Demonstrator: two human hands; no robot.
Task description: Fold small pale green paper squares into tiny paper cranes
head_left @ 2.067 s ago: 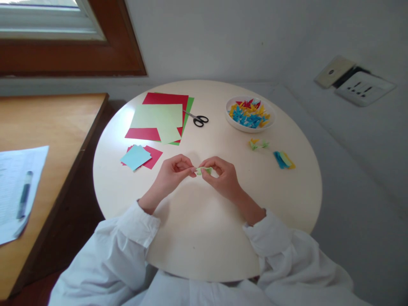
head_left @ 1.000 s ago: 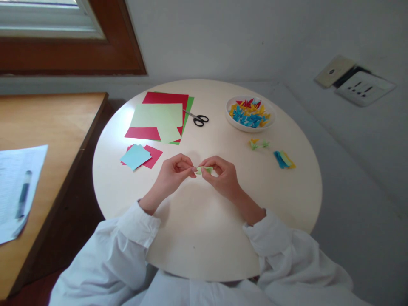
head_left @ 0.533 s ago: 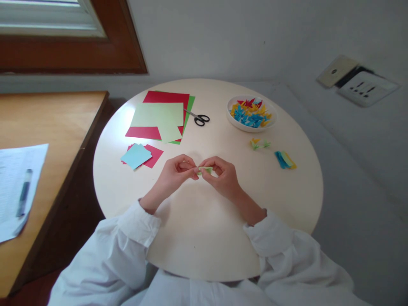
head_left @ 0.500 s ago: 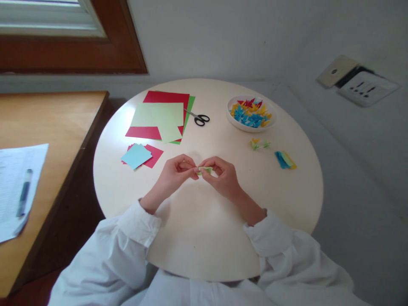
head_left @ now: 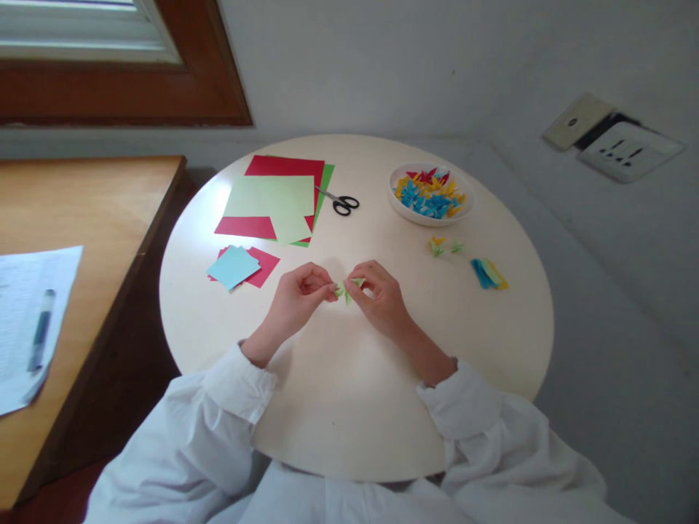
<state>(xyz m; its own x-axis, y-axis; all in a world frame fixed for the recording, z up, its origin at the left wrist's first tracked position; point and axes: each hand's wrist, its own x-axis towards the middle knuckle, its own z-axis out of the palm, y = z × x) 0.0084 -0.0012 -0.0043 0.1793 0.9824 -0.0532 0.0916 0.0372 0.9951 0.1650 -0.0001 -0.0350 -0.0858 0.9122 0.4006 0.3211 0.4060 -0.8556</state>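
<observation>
A light green folded paper crane (head_left: 347, 296) is held between both hands over the middle of the round table. My left hand (head_left: 300, 292) is closed, with thumb and fingertips pinching its left end. My right hand (head_left: 381, 297) pinches the other end, and its fingers cover part of the paper. The crane's pointed tips show between and beyond the fingertips. To the right lie small finished cranes (head_left: 437, 247) in yellow and light green. Beyond them, a white bowl (head_left: 423, 220) holds many red, yellow and blue cranes.
Scissors (head_left: 343, 205) with black handles lie beside large red and green paper sheets (head_left: 267, 195). Nearer are light blue (head_left: 234, 268) and red paper squares. Folded blue and yellow strips (head_left: 490, 274) lie at the right. A wooden desk (head_left: 109, 211) stands left, bearing papers and a pen (head_left: 41, 331).
The light green paper in my hands has opened out, with a point now hanging down between the fingertips. Both hands stay in nearly the same place.
</observation>
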